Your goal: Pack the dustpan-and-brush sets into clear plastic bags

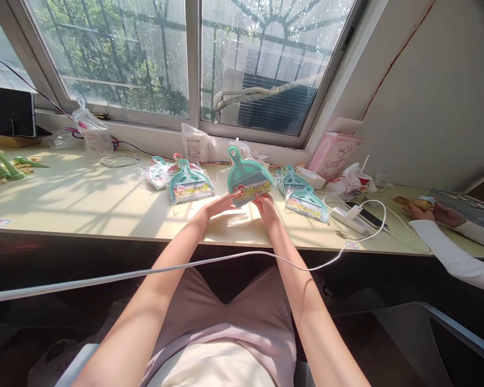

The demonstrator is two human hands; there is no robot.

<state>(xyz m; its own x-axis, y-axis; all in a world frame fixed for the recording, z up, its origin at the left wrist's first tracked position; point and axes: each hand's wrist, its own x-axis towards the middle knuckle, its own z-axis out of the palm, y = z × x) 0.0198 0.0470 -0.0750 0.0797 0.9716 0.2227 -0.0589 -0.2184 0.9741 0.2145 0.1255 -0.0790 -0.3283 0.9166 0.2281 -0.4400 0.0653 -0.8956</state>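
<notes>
A green dustpan-and-brush set (248, 174) in clear wrapping is held up over the table, its handle pointing away from me. My left hand (225, 203) grips its lower left edge, and my right hand (263, 202) grips the lower right edge; the fingers are partly hidden behind the pack. To the left lies a group of similar wrapped sets, with a green dustpan set (190, 183) in front and a pink handle (178, 157) behind it. On the right, more wrapped green sets (306, 203) overlap one another.
A white power strip (349, 219) and a phone (367, 215) lie at right, with a white cable (242, 255) crossing in front of me. A pink box (334, 153) stands by the window. At far right, a co-worker's hands (421, 211) hold a small brownish object.
</notes>
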